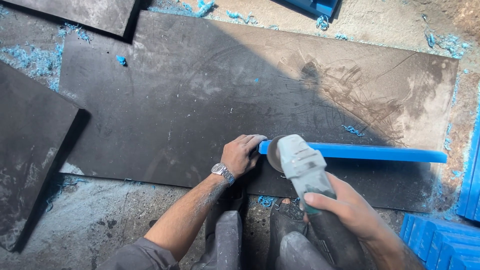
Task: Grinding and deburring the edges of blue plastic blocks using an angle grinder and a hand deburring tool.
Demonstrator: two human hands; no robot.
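Smooth blue plastic strip (pixel 370 151) on a scuffed, matt dark sheet (pixel 190 100)

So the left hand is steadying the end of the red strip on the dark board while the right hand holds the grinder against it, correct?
Not quite: the strip is blue, not red, as the head view shows. The rest stands: the left hand rests at the strip's end on the dark board, and the right hand holds the grinder with its disc at that end.

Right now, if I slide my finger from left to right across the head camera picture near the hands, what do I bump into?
Dark side slab → wristwatch → left hand → grinder → right hand → far end of the blue strip → stacked blue pieces.
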